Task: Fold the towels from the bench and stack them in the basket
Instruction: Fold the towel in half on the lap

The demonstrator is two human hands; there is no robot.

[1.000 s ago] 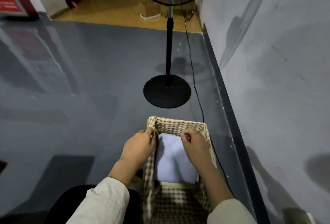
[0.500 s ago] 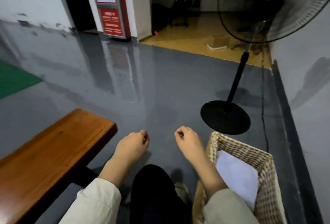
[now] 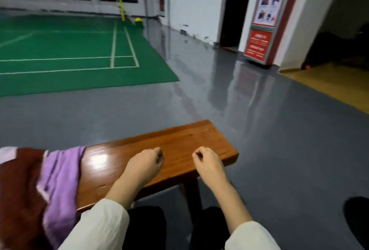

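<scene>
A wooden bench (image 3: pixel 179 146) runs from the lower left to the middle of the view. A crumpled purple towel (image 3: pixel 60 182) lies across its left part, on top of a dark red towel (image 3: pixel 20 194). A pale towel edge (image 3: pixel 7 154) shows at the far left. My left hand (image 3: pixel 145 163) and my right hand (image 3: pixel 208 163) hover over the bench's bare right end, fingers loosely curled, holding nothing. The left hand is well to the right of the purple towel. The basket is out of view.
Grey glossy floor (image 3: pixel 259 130) surrounds the bench. A green court mat (image 3: pixel 69 50) lies at the far left. A red sign stand (image 3: pixel 261 36) is at the back right by a dark doorway. The black fan base (image 3: pixel 357 221) shows at the lower right edge.
My view has swung left from the basket to the bench. Both hands let go of the pale towel in the basket and now hover empty over the bench end.
</scene>
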